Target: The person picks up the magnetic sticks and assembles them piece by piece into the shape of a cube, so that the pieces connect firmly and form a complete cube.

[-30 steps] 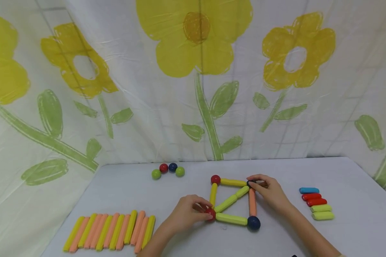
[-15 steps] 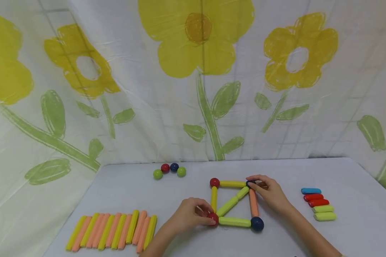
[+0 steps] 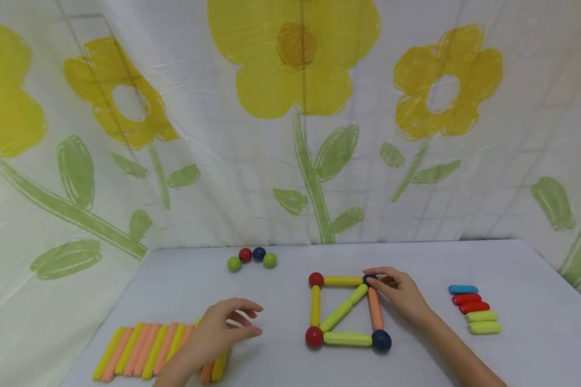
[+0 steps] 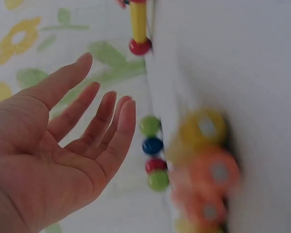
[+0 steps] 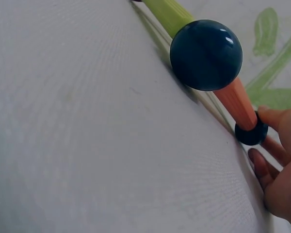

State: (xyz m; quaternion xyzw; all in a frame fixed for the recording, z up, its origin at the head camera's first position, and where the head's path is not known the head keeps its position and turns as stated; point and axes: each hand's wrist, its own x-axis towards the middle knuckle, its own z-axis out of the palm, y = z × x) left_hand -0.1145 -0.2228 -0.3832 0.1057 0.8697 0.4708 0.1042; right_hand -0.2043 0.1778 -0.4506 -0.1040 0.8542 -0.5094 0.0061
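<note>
**Right hand on the far corner of a stick-and-ball square; left hand open and apart**

A flowered cloth backdrop hangs behind the pale table. The landmark on the table is the stick-and-ball square: yellow sticks along its far and left sides, a light green stick along its near side, an orange stick on its right side, and a green stick crossing it on the diagonal. Red balls sit at its two left corners and a dark blue ball at its near right corner.

The right hand rests just right of the square, its fingertips pinching the small dark ball at the far right corner, where the orange stick ends.

The left hand hovers well left of the square, fingers spread and loosely extended, holding nothing; the left wrist view shows its bare palm.

Farther left of the square, partly under that hand, lies a row of yellow and orange sticks. Well right of the square lies a short row of blue, red and green sticks. Beyond the square to the left sits a cluster of four small balls, green, red, blue and green.
</note>
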